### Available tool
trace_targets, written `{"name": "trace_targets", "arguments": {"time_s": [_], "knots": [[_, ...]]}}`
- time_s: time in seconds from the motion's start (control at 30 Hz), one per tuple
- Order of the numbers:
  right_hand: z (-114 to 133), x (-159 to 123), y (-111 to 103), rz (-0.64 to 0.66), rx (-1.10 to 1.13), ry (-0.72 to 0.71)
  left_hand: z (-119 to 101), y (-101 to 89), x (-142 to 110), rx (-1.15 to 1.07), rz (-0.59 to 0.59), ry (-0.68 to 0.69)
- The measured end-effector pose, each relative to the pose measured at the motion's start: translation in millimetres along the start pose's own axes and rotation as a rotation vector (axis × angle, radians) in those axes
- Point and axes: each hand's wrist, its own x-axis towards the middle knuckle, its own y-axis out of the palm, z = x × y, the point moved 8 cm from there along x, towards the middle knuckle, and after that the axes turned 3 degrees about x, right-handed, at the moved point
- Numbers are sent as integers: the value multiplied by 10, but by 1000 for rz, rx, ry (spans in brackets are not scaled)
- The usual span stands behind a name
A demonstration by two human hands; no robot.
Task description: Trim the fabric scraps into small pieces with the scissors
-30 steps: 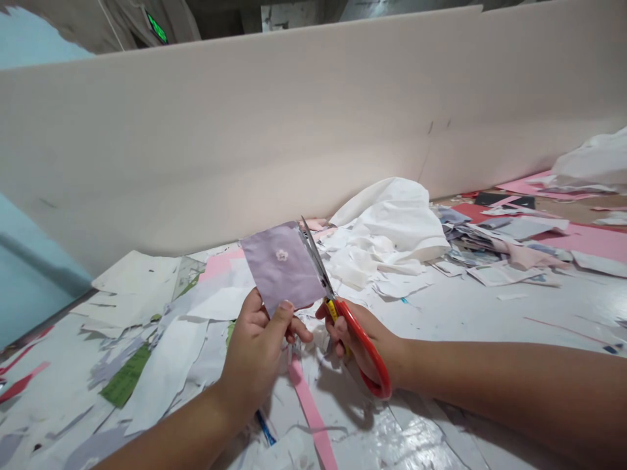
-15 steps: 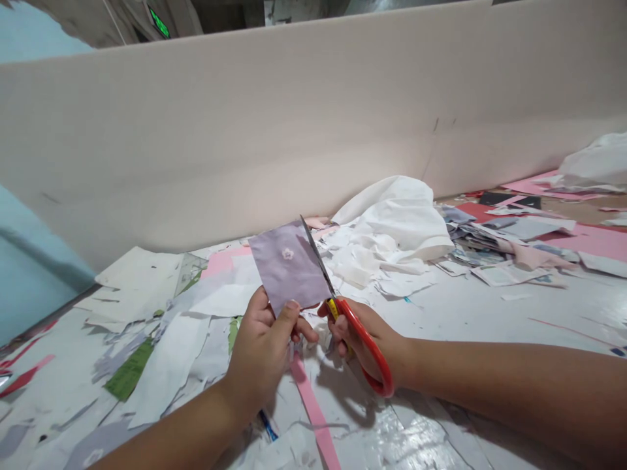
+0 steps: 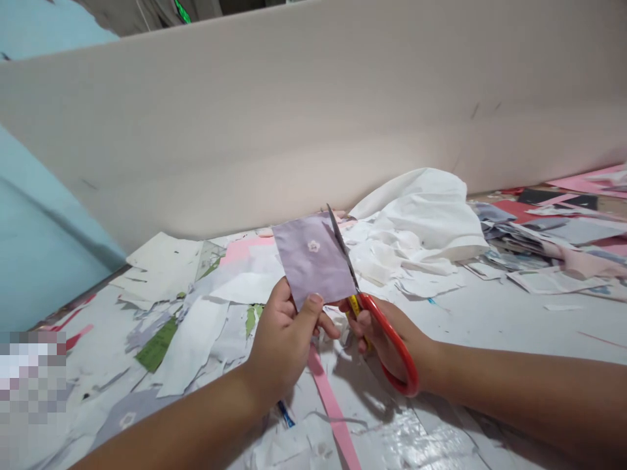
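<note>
Lilac square [image 3: 316, 267] up between your hands, scissors [image 3: 344, 248] along its right edge, pointing away!
Your left hand [image 3: 284, 336] pinches its near side; your right hand [image 3: 404, 326], just off its near-right corner, has fingers curled round the red handles [image 3: 396, 338].

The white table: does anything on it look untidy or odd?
Yes, the table looks untidy: a green scrap and a pink strip lie among scattered white pieces, and a white sheet is crumpled near the partition. The lower left corner is pixelated, so I cannot judge it.
</note>
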Motion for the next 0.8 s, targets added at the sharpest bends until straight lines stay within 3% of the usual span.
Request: {"name": "trace_targets", "arguments": {"time_s": [0.2, 0.8], "knots": [[33, -11, 15, 29, -6, -67, 4, 12, -5, -17, 12, 14], [19, -20, 9, 17, -25, -47, -16, 33, -13, -61, 22, -1]]}}
